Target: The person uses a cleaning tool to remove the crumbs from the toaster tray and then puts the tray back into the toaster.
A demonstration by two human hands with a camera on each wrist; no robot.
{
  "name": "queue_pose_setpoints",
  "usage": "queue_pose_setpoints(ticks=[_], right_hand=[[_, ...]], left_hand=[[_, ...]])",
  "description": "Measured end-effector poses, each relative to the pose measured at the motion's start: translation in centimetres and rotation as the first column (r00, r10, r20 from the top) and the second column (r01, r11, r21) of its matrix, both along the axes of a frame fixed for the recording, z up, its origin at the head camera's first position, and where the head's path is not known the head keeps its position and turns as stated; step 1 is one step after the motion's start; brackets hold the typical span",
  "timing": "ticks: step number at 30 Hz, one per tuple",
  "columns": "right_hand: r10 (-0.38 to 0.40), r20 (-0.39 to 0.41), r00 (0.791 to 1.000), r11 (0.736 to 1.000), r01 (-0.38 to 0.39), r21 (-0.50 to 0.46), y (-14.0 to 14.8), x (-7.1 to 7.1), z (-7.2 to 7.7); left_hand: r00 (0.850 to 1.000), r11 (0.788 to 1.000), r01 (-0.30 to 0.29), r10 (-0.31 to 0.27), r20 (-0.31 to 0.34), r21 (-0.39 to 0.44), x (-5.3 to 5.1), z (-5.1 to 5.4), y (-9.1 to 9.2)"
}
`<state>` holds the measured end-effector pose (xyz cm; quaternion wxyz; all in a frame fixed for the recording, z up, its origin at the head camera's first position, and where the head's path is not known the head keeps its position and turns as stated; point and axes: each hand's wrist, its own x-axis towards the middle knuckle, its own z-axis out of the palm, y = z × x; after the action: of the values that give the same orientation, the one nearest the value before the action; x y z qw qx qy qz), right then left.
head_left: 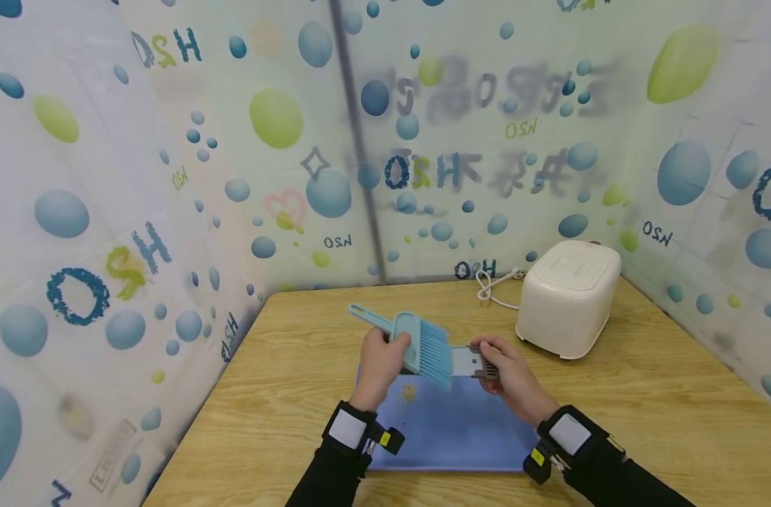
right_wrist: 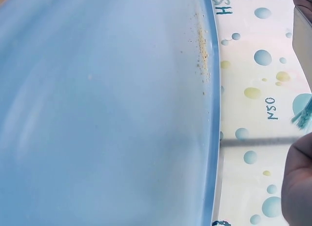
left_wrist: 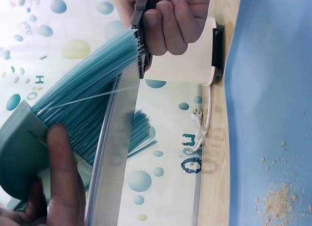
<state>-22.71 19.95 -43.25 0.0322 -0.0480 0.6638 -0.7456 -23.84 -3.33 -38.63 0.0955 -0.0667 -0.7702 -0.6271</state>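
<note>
My left hand [head_left: 384, 362] grips a light blue hand brush [head_left: 431, 351] by the base of its handle, with its bristles fanned toward the right. Between my hands is a flat metal crumb tray [head_left: 466, 361]; my right hand [head_left: 510, 373] pinches it by its dark slotted end. In the left wrist view the bristles [left_wrist: 87, 80] lie against the tray's long face and reach its dark end. The tray's far end is hidden behind the brush and left hand. Beneath both hands lies a blue mat [head_left: 467, 436], bearing a small pile of tan crumbs [left_wrist: 279, 204].
A white toaster [head_left: 565, 303] stands at the back right of the wooden table [head_left: 265, 394]. Its white cord [head_left: 486, 289] lies bundled near the back edge. Patterned curtains [head_left: 265, 176] enclose the table behind and at both sides.
</note>
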Motion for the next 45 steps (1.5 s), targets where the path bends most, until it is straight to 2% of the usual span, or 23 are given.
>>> queue_pose_setpoints(ticks=[6, 22, 37, 45], right_hand=[[-0.003, -0.007, 1.0, 1.0, 0.003, 0.006, 0.1, 0.0, -0.1], [-0.014, -0.008, 1.0, 1.0, 0.015, 0.01, 0.5, 0.0, -0.1], [-0.011, -0.015, 1.0, 1.0, 0.011, 0.005, 1.2, 0.1, -0.1], [-0.006, -0.025, 1.0, 1.0, 0.006, -0.002, 1.2, 0.3, -0.2]], left_hand=[[1.0, 1.0, -0.008, 0.008, 0.007, 0.004, -0.4, -0.3, -0.6], [0.999, 0.999, -0.041, 0.04, 0.014, 0.017, -0.5, -0.5, -2.9], [0.994, 0.994, -0.104, 0.103, 0.025, 0.02, -0.8, -0.7, -5.2], [0.992, 0.992, -0.121, 0.12, 0.036, 0.031, -0.9, -0.7, -5.7]])
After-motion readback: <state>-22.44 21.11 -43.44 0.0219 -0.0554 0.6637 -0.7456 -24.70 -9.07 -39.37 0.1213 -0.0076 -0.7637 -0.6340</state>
